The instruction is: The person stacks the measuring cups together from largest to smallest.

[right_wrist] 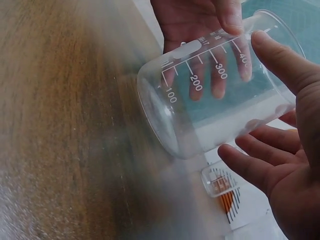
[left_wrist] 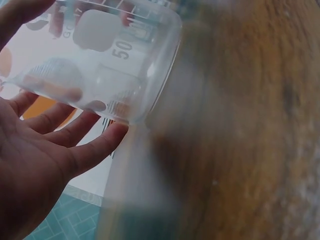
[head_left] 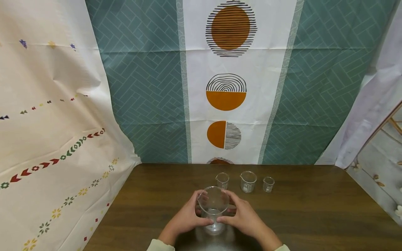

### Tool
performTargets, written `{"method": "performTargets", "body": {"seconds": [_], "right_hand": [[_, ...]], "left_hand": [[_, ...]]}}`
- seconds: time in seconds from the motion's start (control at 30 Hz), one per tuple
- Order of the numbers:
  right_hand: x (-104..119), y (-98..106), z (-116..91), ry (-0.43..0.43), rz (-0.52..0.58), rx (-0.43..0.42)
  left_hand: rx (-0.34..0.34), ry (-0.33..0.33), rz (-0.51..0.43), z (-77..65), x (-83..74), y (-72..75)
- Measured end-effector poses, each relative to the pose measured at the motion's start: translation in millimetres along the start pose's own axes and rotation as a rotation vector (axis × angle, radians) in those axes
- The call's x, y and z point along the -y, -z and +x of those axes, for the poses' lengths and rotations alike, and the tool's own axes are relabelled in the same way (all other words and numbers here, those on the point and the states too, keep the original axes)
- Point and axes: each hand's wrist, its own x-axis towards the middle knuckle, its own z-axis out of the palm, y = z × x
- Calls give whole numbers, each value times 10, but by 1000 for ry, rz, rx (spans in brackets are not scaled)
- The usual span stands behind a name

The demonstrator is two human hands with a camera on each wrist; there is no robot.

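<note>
One big beaker [head_left: 213, 205] is held mouth up between two hands over the near part of the table [head_left: 314, 209]; whether its base touches the wood, I cannot tell. The left hand [head_left: 187, 217] and right hand [head_left: 245, 217] cup it from opposite sides, fingers bent round the far wall, thumbs near each other on the near side, so each set of fingers stands about as wide as the glass. Smooth glass can slip, so even, gentle pressure from both sides would serve best, with the thumbs below the thin rim. It makes sense to hold it level and let the base meet the wood flat, not on one edge. Beyond it stand three small beakers [head_left: 248, 182], the left one closest behind the right fingertips; sideways swings there could knock it.
</note>
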Motion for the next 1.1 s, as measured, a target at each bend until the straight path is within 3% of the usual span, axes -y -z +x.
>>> {"method": "performTargets", "body": {"seconds": [0.4,0.63,0.77,1.1], "right_hand": [[-6,-47,-16,25,-2,-11],[-26,-73,-28,34,-3,-4],[-29,-62,-28,48,1,-18],[-30,-5,-18,58,13,-21]], "left_hand": [[33,-20,-38,58,70,21],[44,-141,-156,108,145,-46],[44,-169,-186,136,134,-83],[70,-165,-217,191,150,-113]]}}
